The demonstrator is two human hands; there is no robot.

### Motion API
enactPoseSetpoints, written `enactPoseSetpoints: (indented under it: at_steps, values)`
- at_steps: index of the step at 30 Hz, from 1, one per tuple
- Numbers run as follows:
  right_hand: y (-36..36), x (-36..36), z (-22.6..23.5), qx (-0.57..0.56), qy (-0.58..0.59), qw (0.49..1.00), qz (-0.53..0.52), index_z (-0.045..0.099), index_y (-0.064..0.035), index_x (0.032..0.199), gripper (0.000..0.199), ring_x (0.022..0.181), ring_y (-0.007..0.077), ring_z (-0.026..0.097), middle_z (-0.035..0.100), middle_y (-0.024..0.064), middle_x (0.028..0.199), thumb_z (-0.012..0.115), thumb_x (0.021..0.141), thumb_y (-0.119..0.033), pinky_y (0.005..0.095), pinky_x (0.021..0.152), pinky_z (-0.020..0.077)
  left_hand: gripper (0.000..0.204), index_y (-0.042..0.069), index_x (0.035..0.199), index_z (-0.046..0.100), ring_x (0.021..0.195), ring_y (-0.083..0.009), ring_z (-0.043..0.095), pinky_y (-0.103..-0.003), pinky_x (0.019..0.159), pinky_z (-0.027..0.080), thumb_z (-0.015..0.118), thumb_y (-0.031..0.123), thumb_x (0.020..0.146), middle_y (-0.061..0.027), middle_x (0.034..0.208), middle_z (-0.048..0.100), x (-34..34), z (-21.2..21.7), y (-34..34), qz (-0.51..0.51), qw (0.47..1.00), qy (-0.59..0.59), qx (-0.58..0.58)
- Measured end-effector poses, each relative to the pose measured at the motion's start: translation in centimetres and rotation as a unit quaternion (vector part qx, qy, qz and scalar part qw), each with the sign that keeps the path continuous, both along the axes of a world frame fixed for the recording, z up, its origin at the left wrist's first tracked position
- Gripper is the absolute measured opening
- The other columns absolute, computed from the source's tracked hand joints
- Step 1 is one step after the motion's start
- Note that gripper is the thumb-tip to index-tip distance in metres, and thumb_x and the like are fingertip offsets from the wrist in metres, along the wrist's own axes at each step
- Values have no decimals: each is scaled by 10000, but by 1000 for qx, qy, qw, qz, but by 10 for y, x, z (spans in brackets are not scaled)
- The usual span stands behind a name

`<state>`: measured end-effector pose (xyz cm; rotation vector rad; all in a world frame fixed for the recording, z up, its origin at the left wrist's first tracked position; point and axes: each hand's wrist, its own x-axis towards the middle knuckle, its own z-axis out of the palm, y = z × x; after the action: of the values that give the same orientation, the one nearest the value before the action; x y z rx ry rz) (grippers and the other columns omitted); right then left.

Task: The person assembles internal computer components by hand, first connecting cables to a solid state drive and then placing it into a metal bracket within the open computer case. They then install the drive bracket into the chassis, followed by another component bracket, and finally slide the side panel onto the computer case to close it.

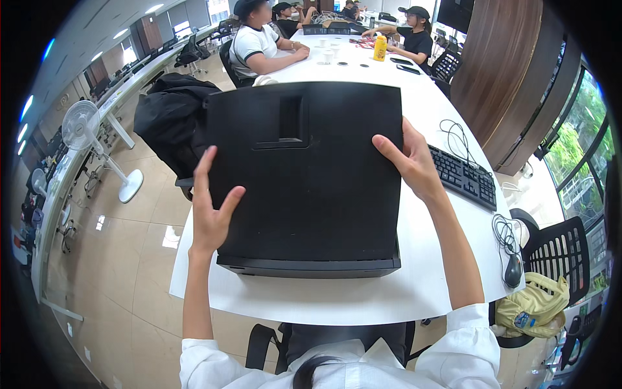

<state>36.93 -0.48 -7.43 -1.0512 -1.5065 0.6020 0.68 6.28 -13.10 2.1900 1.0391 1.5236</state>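
Observation:
A large flat black computer case [304,181] lies on its side on the white table [363,298], with a recessed handle near its far edge. My left hand [210,207] rests against the case's left edge, fingers spread and thumb on the top panel. On the right edge my right hand [408,159] presses, with its fingers laid over the top panel. Both hands flank the case; neither is closed around it.
A black keyboard [463,176] with its cable lies to the right, a black mouse [513,269] nearer the table's edge. A black bag sits on a chair [170,120] at left. Other people sit at the far end by a yellow can [380,48]. A white fan [81,126] stands left.

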Motion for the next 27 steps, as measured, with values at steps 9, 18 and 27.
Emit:
enactPoseSetpoints:
  at_steps: [9, 18, 27]
  values:
    - [32, 30, -41, -127, -100, 986, -44, 606, 15, 1386, 736, 1359, 374, 532, 519, 271, 1466, 751, 915, -531, 459, 1140, 424, 926, 176, 1646, 296, 1579, -370, 221, -684, 1226, 27, 781, 433, 901, -198, 1671, 322, -2, -4, 6, -15, 983, 161, -91]
    - [40, 44, -68, -112, -247, 957, -107, 331, 92, 1564, 1097, 1555, 503, 140, -61, 341, 1685, 680, 879, -690, 533, 1230, 264, 1163, 167, 1675, 164, 1595, -380, 146, -758, 1170, -52, 825, 561, 802, -194, 1687, 283, -2, -8, 10, 9, 958, 252, -138]
    - [40, 39, -82, -136, -272, 943, -131, 265, 111, 1580, 1127, 1551, 508, 156, -78, 331, 1687, 633, 900, -708, 530, 1239, 245, 1151, 163, 1677, 139, 1600, -365, 128, -768, 1162, -60, 763, 629, 829, -188, 1697, 259, 0, -8, 9, 34, 937, 317, -142]
